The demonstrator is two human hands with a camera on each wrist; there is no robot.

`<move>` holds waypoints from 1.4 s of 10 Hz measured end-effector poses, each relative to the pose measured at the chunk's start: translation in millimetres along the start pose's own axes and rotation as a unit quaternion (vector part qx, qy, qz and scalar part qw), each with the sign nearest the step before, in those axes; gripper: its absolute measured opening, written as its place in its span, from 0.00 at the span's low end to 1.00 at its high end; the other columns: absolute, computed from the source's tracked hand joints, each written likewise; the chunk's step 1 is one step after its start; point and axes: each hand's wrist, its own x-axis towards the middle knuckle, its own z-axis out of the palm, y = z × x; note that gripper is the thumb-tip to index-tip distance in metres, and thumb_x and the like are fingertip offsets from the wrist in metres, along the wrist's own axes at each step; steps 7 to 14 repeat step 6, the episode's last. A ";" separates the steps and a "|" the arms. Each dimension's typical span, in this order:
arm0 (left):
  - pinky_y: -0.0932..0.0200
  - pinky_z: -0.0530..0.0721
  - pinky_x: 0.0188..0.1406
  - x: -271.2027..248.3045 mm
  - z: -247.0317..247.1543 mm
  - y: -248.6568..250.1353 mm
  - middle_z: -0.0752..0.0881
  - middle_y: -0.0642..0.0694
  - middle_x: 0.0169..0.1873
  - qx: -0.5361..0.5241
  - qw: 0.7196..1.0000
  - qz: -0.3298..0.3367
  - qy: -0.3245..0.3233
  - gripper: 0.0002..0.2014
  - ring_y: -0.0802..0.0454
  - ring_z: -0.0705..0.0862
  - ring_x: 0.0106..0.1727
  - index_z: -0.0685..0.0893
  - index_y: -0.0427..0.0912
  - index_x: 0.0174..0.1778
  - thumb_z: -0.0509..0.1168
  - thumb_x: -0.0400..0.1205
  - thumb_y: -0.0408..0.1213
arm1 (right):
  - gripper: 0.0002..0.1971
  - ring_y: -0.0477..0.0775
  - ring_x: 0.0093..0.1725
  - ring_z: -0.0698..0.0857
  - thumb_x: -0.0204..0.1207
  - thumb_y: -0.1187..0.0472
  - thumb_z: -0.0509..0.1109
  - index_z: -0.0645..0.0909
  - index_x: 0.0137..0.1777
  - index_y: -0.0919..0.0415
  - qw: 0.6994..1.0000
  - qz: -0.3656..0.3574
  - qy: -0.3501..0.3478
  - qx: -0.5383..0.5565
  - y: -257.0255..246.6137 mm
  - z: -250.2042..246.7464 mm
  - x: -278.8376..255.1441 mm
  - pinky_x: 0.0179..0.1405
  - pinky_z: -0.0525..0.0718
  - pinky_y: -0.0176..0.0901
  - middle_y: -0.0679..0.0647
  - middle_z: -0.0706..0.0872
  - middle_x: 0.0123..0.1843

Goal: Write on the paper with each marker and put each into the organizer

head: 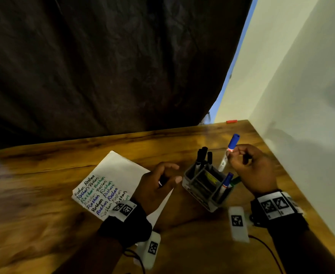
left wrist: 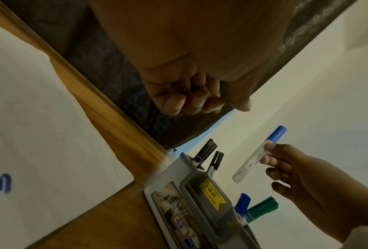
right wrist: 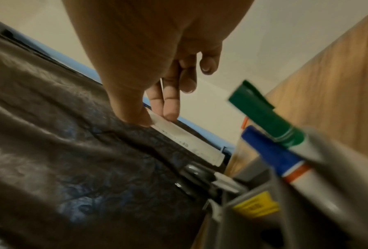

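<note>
- I see my right hand (head: 250, 171) raised just right of the grey organizer (head: 206, 189), its grip pinching a blue-capped marker (head: 229, 153) between thumb and first fingers; the other fingers are loosely curled.
- That marker is capped, tilted with the blue cap up and away from the organizer, its white barrel end hanging just above the organizer's far right corner, not inside any compartment.
- From the left wrist view the same marker (left wrist: 257, 155) is clear of the organizer (left wrist: 200, 193), held near the cap end by the right hand (left wrist: 306, 182).
- My left hand (head: 156, 186) sits just left of the organizer, over the right edge of the paper (head: 115, 175); its grip is loosely curled and holds nothing, fingertips near the organizer's wall but I cannot tell whether they touch it.
- The organizer stands upright on the wooden bench (head: 44, 194). Its far left compartment holds several black-capped pens (head: 202, 157), caps up.
- Its near right compartment holds a second blue marker (head: 226, 182) and a green marker (head: 235, 180), both leaning out toward the right hand.
- A yellow price sticker (head: 212, 179) is inside the organizer's middle section.
- The paper, left of the organizer, carries rows of handwriting in black, blue and green.
- A small red object (head: 231, 121) lies at the bench's far edge, well beyond the organizer.
</note>
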 end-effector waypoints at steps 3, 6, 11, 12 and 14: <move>0.72 0.79 0.45 7.4 8.3 -12.8 0.88 0.60 0.43 0.035 0.999 -0.025 -0.004 0.13 0.65 0.85 0.45 0.80 0.61 0.61 0.66 0.81 0.54 | 0.04 0.57 0.48 0.84 0.67 0.56 0.81 0.88 0.36 0.51 0.976 -0.032 -0.093 -0.194 20.4 13.7 -2.5 0.48 0.78 0.44 0.51 0.87 0.43; 0.79 0.75 0.43 5.9 3.6 -11.0 0.87 0.64 0.42 0.041 0.998 -0.041 0.005 0.13 0.71 0.83 0.45 0.80 0.60 0.60 0.66 0.81 0.54 | 0.05 0.57 0.57 0.80 0.60 0.33 0.66 0.77 0.34 0.26 0.972 0.022 -0.091 -0.217 37.1 15.6 -1.6 0.60 0.80 0.61 0.40 0.79 0.52; 0.79 0.75 0.43 5.9 3.6 -11.0 0.87 0.64 0.42 0.041 0.998 -0.041 0.005 0.13 0.71 0.83 0.45 0.80 0.60 0.60 0.66 0.81 0.54 | 0.05 0.57 0.57 0.80 0.60 0.33 0.66 0.77 0.34 0.26 0.972 0.022 -0.091 -0.217 37.1 15.6 -1.6 0.60 0.80 0.61 0.40 0.79 0.52; 0.79 0.75 0.43 5.9 3.6 -11.0 0.87 0.64 0.42 0.041 0.998 -0.041 0.005 0.13 0.71 0.83 0.45 0.80 0.60 0.60 0.66 0.81 0.54 | 0.05 0.57 0.57 0.80 0.60 0.33 0.66 0.77 0.34 0.26 0.972 0.022 -0.091 -0.217 37.1 15.6 -1.6 0.60 0.80 0.61 0.40 0.79 0.52; 0.79 0.75 0.43 5.9 3.6 -11.0 0.87 0.64 0.42 0.041 0.998 -0.041 0.005 0.13 0.71 0.83 0.45 0.80 0.60 0.60 0.66 0.81 0.54 | 0.05 0.57 0.57 0.80 0.60 0.33 0.66 0.77 0.34 0.26 0.972 0.022 -0.091 -0.217 37.1 15.6 -1.6 0.60 0.80 0.61 0.40 0.79 0.52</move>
